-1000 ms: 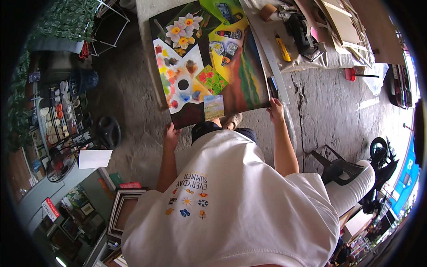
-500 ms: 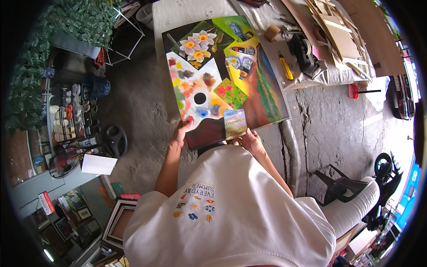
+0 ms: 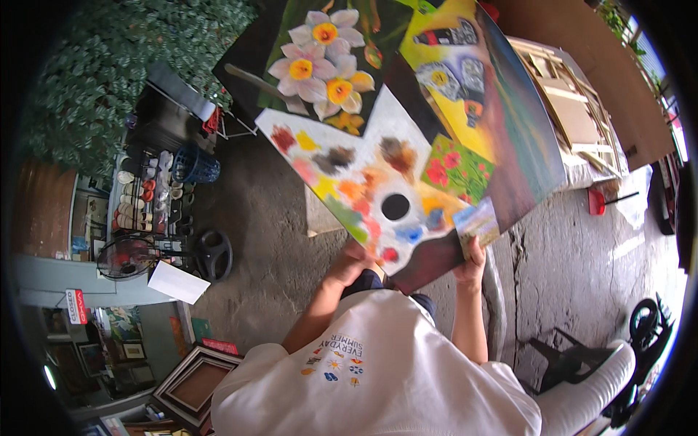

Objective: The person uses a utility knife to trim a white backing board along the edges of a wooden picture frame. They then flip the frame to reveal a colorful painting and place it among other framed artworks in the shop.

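I hold up a large painted canvas [image 3: 411, 156] by its lower edge, its painted face toward me. It shows white and orange flowers, paint tubes and an artist's palette with daubs of colour. My left hand [image 3: 352, 264] is closed on the lower left edge, near the palette's tip. At the lower right edge my right hand [image 3: 470, 266] grips it, thumb on the front over a small landscape picture [image 3: 476, 220]; whether that is painted on or separate I cannot tell. Fingers behind the canvas are hidden.
Thin wooden frames and boards [image 3: 571, 120] lie on the cloth-covered table [image 3: 603, 163], partly hidden by the canvas. A standing fan [image 3: 129, 258] and a blue basket [image 3: 196, 163] are at left. An empty picture frame [image 3: 196, 385] leans at lower left; a black chair [image 3: 571, 363] lies at right.
The canvas has come up off the table and nearer to me, tilting and turning clockwise. Both hands have moved right with it. It now hides most of the table.
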The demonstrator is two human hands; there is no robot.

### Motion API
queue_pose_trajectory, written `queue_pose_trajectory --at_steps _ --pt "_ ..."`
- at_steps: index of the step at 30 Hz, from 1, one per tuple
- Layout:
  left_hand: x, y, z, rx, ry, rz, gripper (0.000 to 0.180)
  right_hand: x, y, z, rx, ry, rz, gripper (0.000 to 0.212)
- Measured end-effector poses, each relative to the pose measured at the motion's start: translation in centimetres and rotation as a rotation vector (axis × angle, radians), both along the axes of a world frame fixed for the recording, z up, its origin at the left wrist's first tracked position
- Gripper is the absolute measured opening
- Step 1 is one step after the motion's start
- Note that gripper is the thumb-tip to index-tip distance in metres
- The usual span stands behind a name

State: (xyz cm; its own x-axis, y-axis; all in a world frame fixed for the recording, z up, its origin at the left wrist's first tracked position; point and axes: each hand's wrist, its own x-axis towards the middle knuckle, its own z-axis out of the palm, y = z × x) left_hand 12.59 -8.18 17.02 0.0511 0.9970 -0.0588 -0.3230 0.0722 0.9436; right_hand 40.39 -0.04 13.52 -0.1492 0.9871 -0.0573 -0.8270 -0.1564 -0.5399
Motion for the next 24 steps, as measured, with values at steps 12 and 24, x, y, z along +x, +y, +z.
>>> queue_pose_trajectory --at_steps 12,24 --pt "-20.2 23.0 30.8 0.418 1.219 0.202 0.041 8.6 -1.7 -3.0 -0.052 -0.170 -0.146 0.054" --pt "-31.1 21.9 3.2 -0.193 0.436 0.078 0.012 9.1 2.8 -7.6 -0.224 -0.541 0.139 0.040"
